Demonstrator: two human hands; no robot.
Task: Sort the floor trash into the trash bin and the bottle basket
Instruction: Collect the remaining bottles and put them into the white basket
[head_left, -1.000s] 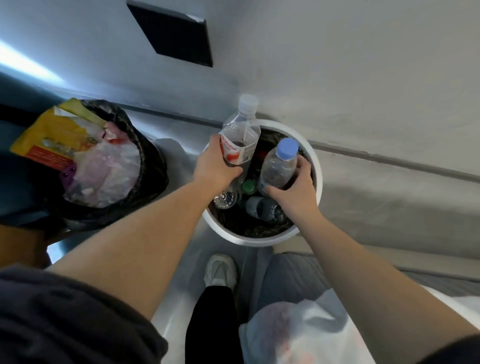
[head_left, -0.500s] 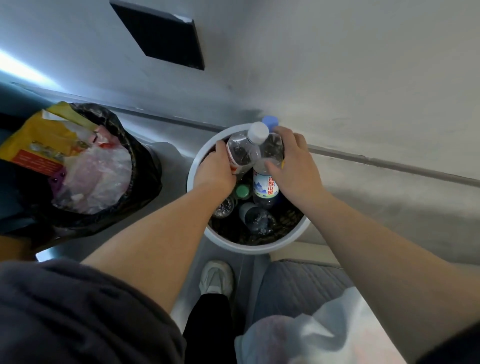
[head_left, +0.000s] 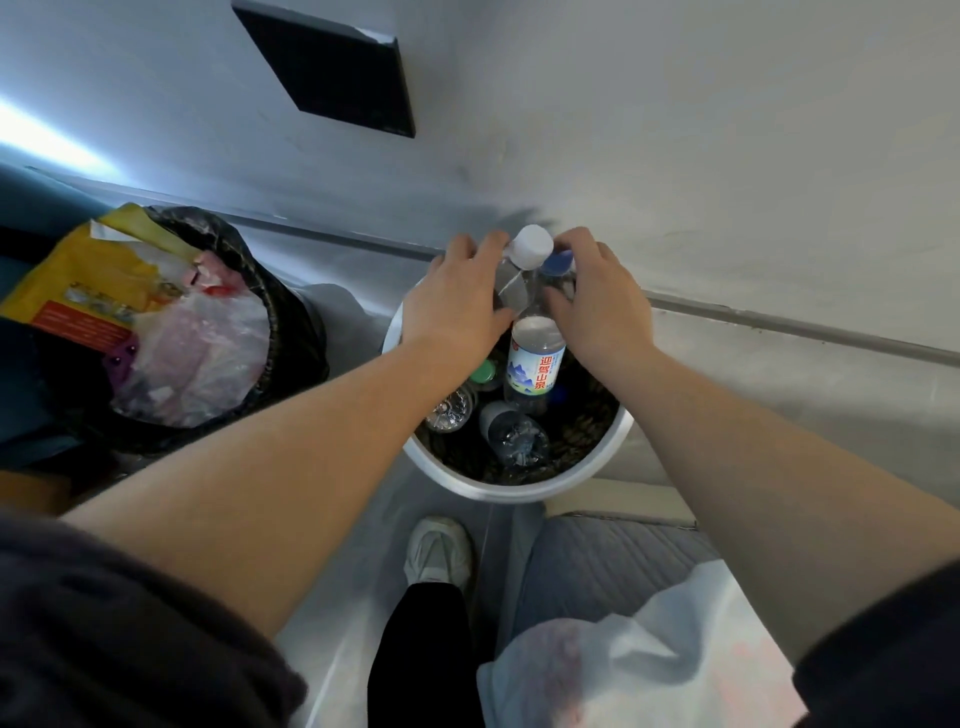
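The left hand (head_left: 457, 304) curls round the upper part of a clear plastic bottle with a white cap (head_left: 530, 248), thumb and fingers wrapped about its shoulder. The bottle tilts, cap pointing toward the wall. The right hand (head_left: 597, 304) grips a second clear bottle with a blue cap (head_left: 536, 366), fingers bent over its neck and the thumb across its body. This one carries a white and blue label with red characters and a small mountain picture. The two bottles touch side by side, and both are held over the far half of the bottle basket (head_left: 519, 491).

The basket is round, with a white rim and a dark woven inside, and stands on the floor (head_left: 779, 374) at its edge along the wall. In it lie a bottle with a green cap (head_left: 485, 371), a crushed clear bottle (head_left: 451, 410) and another clear bottle (head_left: 514, 436) nearer the front rim.

Left of the basket, just beside it, stands the trash bin (head_left: 298, 322), lined with a black bag and heaped with a yellow wrapper (head_left: 78, 270) and crumpled plastic bags (head_left: 197, 358). Near the person's shoe (head_left: 436, 551) lie a grey quilted mat (head_left: 597, 561) and a white plastic bag (head_left: 649, 670).
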